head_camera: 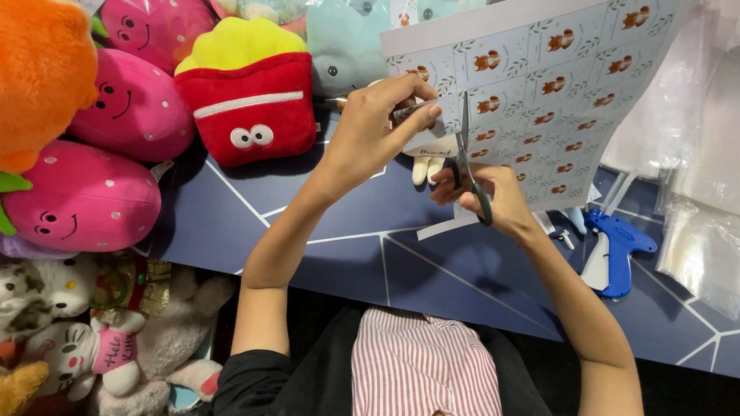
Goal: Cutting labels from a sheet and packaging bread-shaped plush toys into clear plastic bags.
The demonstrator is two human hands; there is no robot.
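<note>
A: Blue table (299, 220) under you; pink strawberry plushies (136, 103) and a red fries plush (251, 93) crowd its left side; a blue tagging gun (613, 249) lies just right of your arm, clear plastic bags (718, 200) beyond it.

B: And your hands?

A: Your left hand (374, 129) pinches the edge of the sticker sheet (547, 81), which tilts up over the table; your right hand (485, 199) is curled through the scissors (466, 158), blades up against the sheet's left edge.
</note>
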